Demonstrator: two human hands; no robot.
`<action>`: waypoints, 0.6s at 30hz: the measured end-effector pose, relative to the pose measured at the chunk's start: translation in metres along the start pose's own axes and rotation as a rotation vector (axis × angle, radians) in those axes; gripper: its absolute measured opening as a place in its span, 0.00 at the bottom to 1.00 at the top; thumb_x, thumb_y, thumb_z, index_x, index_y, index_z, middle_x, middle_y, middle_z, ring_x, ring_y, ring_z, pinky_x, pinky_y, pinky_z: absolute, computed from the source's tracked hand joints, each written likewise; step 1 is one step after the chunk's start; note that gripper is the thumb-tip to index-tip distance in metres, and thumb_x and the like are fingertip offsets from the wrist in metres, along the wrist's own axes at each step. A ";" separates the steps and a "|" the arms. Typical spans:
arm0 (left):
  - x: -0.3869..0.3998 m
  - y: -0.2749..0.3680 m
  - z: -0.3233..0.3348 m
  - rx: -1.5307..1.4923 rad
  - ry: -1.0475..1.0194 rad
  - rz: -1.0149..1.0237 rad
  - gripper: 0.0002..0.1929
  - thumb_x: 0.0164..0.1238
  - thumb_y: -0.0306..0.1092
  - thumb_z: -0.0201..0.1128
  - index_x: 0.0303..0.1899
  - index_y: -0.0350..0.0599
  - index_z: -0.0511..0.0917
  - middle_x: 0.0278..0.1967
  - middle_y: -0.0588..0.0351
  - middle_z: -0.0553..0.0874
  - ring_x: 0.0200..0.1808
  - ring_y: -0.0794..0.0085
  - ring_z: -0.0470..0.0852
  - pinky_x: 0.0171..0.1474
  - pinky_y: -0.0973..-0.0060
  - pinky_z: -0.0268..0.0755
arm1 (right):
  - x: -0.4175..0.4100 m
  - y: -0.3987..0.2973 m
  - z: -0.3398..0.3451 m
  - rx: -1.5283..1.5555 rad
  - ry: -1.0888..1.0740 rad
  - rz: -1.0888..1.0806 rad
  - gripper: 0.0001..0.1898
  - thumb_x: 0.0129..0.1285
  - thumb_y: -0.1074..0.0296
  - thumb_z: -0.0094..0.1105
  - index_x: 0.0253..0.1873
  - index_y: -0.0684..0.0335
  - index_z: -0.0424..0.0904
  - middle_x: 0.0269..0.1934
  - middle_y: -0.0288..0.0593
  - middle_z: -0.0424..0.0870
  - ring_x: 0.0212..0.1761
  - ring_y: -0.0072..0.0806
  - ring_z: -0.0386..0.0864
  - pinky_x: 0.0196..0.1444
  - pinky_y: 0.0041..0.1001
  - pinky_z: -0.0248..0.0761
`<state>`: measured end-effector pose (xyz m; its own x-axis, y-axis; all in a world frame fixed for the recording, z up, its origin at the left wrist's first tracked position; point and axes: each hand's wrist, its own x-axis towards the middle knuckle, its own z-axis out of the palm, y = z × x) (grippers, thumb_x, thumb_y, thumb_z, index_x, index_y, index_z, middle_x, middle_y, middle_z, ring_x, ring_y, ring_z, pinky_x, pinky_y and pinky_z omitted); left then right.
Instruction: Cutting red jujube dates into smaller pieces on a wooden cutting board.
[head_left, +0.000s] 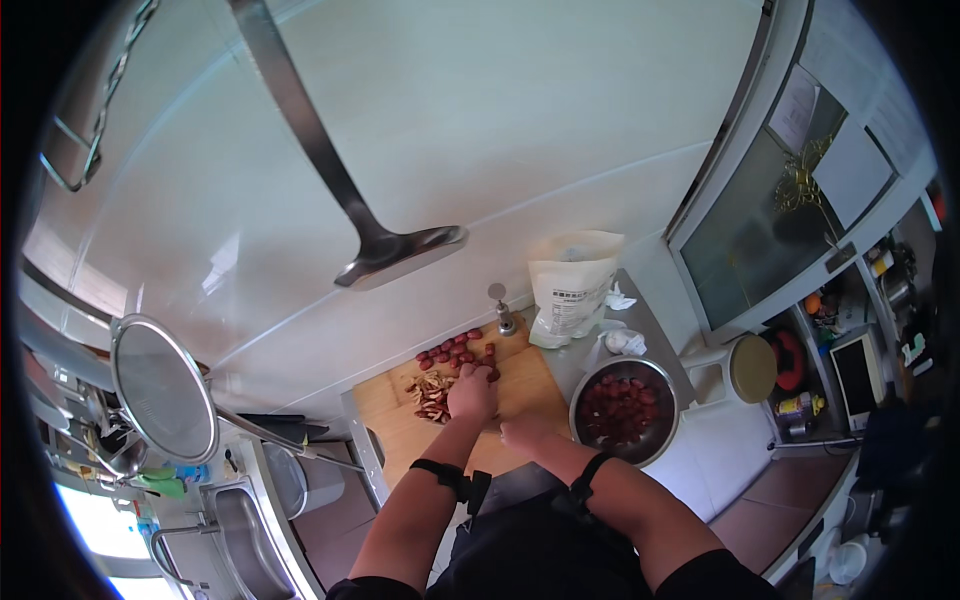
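A wooden cutting board (529, 382) lies before me, with several whole red dates (450, 349) along its far edge. Beside my left hand (472, 394) is a heap of sliced red dates (431, 394). The fingers of that hand are curled down over a red date (492, 373) on the board. My right hand (521, 435) is closed at the board's near edge. A thin grey sliver, apparently the blade of a knife (492, 430), shows between the hands; its handle is hidden in my right fist.
To the right stands a metal bowl (621, 409) of red dates in liquid. A printed pouch (574, 292) and a small metal tool (504, 321) stand behind. A metal-headed utensil (397, 247) hangs overhead; a round strainer (165, 390) hangs left. A sink (251, 540) is lower left.
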<state>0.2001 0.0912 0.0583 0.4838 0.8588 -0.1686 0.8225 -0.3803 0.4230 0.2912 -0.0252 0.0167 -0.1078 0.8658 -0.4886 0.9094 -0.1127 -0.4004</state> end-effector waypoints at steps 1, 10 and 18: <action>0.004 0.001 0.002 -0.004 -0.008 0.005 0.15 0.64 0.39 0.65 0.51 0.53 0.82 0.51 0.52 0.81 0.48 0.55 0.86 0.49 0.59 0.81 | -0.002 0.000 0.000 -0.002 -0.007 -0.022 0.15 0.66 0.57 0.55 0.42 0.62 0.87 0.38 0.51 0.89 0.42 0.47 0.88 0.46 0.47 0.79; 0.010 0.000 -0.001 0.004 -0.049 -0.002 0.14 0.63 0.40 0.66 0.49 0.52 0.82 0.51 0.52 0.80 0.49 0.55 0.85 0.49 0.58 0.80 | -0.025 -0.009 -0.013 0.096 0.033 0.020 0.14 0.64 0.58 0.57 0.38 0.63 0.87 0.35 0.55 0.88 0.40 0.50 0.87 0.46 0.47 0.78; -0.038 -0.041 -0.041 -0.199 0.169 -0.024 0.13 0.60 0.39 0.66 0.45 0.50 0.85 0.45 0.53 0.84 0.44 0.55 0.86 0.47 0.60 0.79 | -0.023 -0.006 -0.011 0.106 -0.049 0.001 0.14 0.65 0.61 0.55 0.40 0.65 0.87 0.39 0.58 0.88 0.43 0.54 0.86 0.47 0.48 0.78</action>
<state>0.1359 0.0885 0.0836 0.3941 0.9183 -0.0372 0.7501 -0.2980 0.5903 0.2921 -0.0391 0.0386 -0.1289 0.8413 -0.5249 0.8623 -0.1662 -0.4783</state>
